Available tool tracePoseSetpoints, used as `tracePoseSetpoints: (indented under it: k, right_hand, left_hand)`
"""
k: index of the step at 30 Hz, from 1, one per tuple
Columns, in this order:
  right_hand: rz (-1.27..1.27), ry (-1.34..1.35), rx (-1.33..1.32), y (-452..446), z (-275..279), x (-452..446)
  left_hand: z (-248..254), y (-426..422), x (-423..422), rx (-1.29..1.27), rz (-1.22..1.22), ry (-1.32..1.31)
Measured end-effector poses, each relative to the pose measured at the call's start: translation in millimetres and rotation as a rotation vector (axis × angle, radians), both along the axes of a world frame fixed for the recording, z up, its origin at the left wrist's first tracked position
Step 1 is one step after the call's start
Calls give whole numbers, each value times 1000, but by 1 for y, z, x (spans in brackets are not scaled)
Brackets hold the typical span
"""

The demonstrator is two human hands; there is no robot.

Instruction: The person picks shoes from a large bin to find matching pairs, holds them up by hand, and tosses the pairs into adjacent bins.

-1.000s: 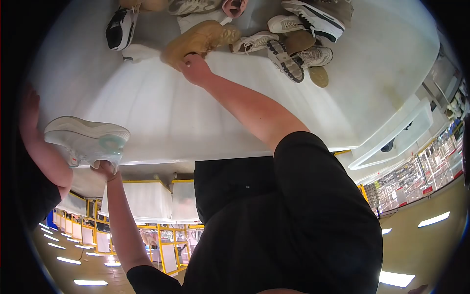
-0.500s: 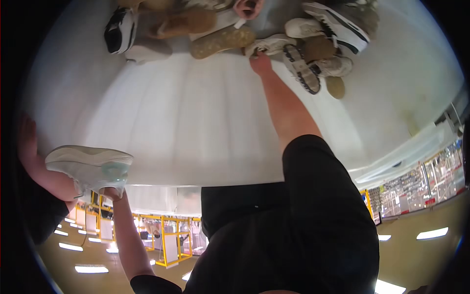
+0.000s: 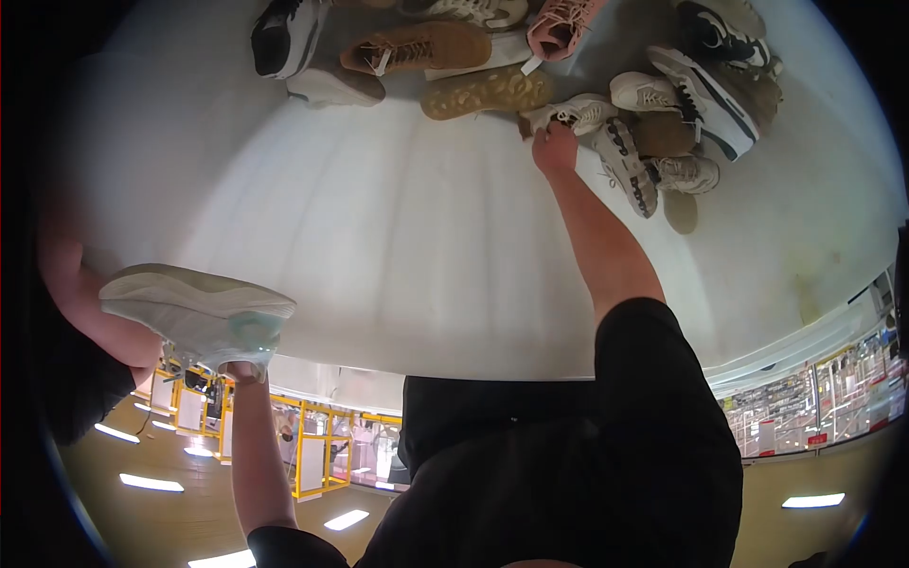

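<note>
My left hand (image 3: 246, 371) is at the collar of a pale sneaker (image 3: 194, 308), which hangs sole up with a pale teal patch near the heel. The fingers are mostly hidden by the shoe, which the hand holds. Farther away, my right hand (image 3: 555, 149) has its fingers closed on the opening of an off-white sneaker (image 3: 592, 114) at the near edge of a pile. Just left of it lies a shoe with a mottled tan sole (image 3: 488, 92). Close on its right, a sneaker shows its black-and-grey sole (image 3: 627, 170).
A broad white surface (image 3: 398, 237) carries more footwear: a brown shoe (image 3: 417, 45), a pink shoe (image 3: 561, 28) and a white sneaker with a dark stripe (image 3: 710, 104). Another person's arm (image 3: 104, 317) is close on the left. Yellow frames (image 3: 322, 450) stand behind me.
The view has shifted, so the pile appears lower and farther right, with more of it showing. Both hands stay on the same sneakers.
</note>
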State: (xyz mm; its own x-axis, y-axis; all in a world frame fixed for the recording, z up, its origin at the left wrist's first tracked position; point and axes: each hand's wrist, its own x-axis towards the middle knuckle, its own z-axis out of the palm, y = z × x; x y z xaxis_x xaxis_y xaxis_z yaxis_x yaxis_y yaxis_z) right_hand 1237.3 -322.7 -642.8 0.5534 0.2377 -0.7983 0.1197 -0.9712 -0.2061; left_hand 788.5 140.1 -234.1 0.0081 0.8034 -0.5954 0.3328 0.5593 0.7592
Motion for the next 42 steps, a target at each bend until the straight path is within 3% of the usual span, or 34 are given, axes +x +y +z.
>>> tracePoseSetpoints:
  k: [2, 6, 13, 20, 23, 28, 30, 36, 38, 41, 42]
  right_hand:
    - [-89, -73, 246, -4, 26, 8]
    - [-279, -39, 391, 20, 71, 30]
    - [-162, 82, 387, 63, 104, 33]
    - [-172, 192, 89, 77, 112, 18]
    - [-250, 164, 108, 65, 115, 15]
    - [-591, 243, 291, 61, 155, -1]
    - [-529, 143, 265, 74, 184, -6]
    - [-437, 216, 404, 135, 238, -17]
    - [-398, 425, 403, 155, 270, -9]
    - [-219, 445, 554, 158, 272, -29]
    - [-163, 314, 675, 155, 274, -35]
  left_hand:
    - [-5, -5, 0, 4, -18, -3]
    - [-15, -17, 3, 12, -49, -4]
    - [-26, -38, 11, 31, -103, -6]
    - [-18, -27, 11, 98, -128, -10]
    - [-19, -26, 14, 118, -147, -9]
    - [-17, -26, 17, 161, -207, 14]
    - [-18, -23, 18, 178, -250, 19]
    - [-15, -9, 39, 377, -536, 19]
    - [-18, -7, 42, 231, -302, 8]
    - [-21, 2, 38, 135, -151, -11]
    - [-21, 7, 34, 116, -130, -18]
